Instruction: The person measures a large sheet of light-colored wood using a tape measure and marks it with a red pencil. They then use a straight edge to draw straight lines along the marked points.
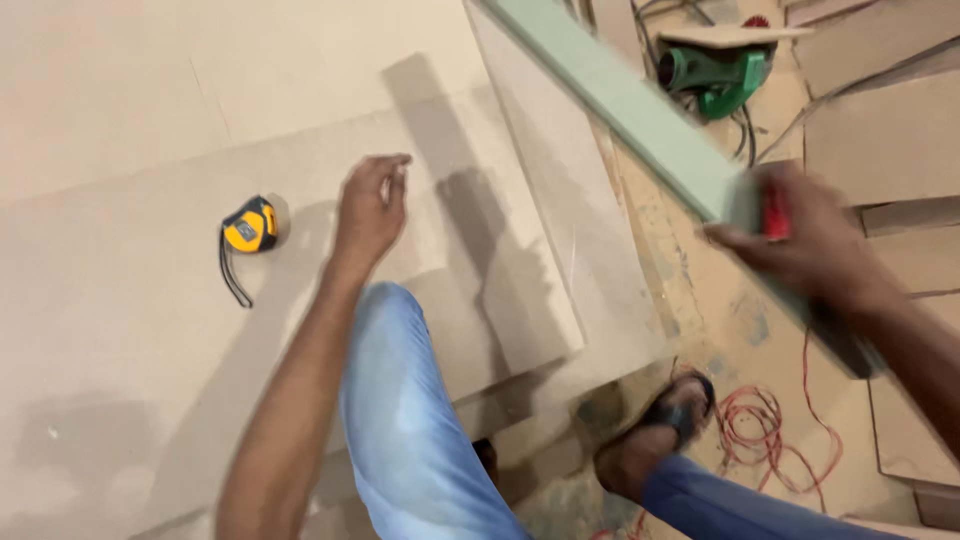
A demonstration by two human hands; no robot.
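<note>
Green board (640,110) in right hand (800,245) — left hand (370,205) loosely curled, empty.

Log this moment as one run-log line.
left hand: resting on board, empty | right hand: gripping green strip plus red object | tape measure: on board, left of left hand

— Where does the tape measure (251,226) lie?

— On the board (130,330), just left of my left hand (370,210), a little apart from it. That hand rests on the same board, fingers curled.

— And your right hand (800,240)?

— Well off to the right of my left, gripping a long plank (620,100) that runs away from it toward the far left, above the floor (700,300).

— Anything beyond it?

— A power tool (715,75) lies farther out, behind the plank. Nearer to me, below my right hand, a coiled cable (760,430) sits on the floor beside my foot (655,440).
</note>
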